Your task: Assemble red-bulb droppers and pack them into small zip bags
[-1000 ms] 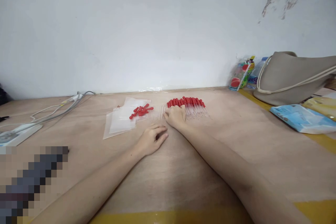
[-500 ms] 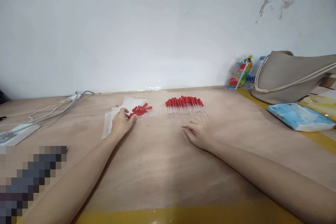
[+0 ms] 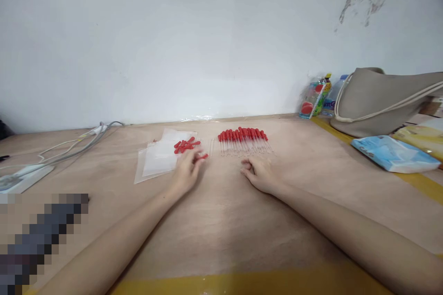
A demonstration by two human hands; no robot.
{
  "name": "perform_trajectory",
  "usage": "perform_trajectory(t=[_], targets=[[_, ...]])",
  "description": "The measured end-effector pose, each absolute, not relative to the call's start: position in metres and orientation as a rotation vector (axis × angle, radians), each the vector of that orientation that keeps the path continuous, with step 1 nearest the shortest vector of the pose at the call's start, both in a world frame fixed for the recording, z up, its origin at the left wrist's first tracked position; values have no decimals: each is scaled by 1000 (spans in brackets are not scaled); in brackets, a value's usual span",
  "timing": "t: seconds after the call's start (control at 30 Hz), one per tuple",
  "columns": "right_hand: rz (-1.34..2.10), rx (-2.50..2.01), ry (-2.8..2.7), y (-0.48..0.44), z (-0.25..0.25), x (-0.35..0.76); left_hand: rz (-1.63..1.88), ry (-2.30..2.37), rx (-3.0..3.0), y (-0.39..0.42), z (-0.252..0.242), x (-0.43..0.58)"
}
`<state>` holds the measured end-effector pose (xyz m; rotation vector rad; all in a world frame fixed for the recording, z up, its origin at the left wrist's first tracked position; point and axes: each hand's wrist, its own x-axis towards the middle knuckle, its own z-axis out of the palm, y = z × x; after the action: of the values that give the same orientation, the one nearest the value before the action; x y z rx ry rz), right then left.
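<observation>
My left hand (image 3: 187,173) is closed on a red rubber bulb (image 3: 202,156), pinched at the fingertips. Behind that hand lies a loose pile of red bulbs (image 3: 187,144) on clear plastic bags (image 3: 159,160). Several thin, clear tubes (image 3: 209,147) lie side by side just right of the pile. Farther right is a row of droppers (image 3: 244,138), red bulbs at the far end and slim clear tubes toward me. Just in front of this row, my right hand (image 3: 259,174) has its fingers curled together; whatever is between them is too small to make out.
At the right stand a grey bag (image 3: 384,97), drink bottles (image 3: 313,97) and a blue soft pack (image 3: 394,153). Cables (image 3: 76,144) and a white power strip (image 3: 32,176) lie at the left. A white wall (image 3: 173,55) rises behind the table.
My left hand has moved right, away from the pile, carrying a red bulb. The right hand's fingers have curled in more, with the hand staying near the same place.
</observation>
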<state>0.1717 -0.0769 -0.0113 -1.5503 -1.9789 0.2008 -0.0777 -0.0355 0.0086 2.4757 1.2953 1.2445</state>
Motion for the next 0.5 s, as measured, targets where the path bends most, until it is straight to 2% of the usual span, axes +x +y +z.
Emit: perform_trajectory(t=[0.1,0.17,0.5], targets=[[114,-1484,-2092,-79,-11,173,911,1104,2574,-54,4,-59],[76,-1438,-2126,-79,-12,174,808,1080,2589,-60,2,-53],[-87,-1147,-2105,-86,-15,164,925,1089,2526,-63,0,-49]])
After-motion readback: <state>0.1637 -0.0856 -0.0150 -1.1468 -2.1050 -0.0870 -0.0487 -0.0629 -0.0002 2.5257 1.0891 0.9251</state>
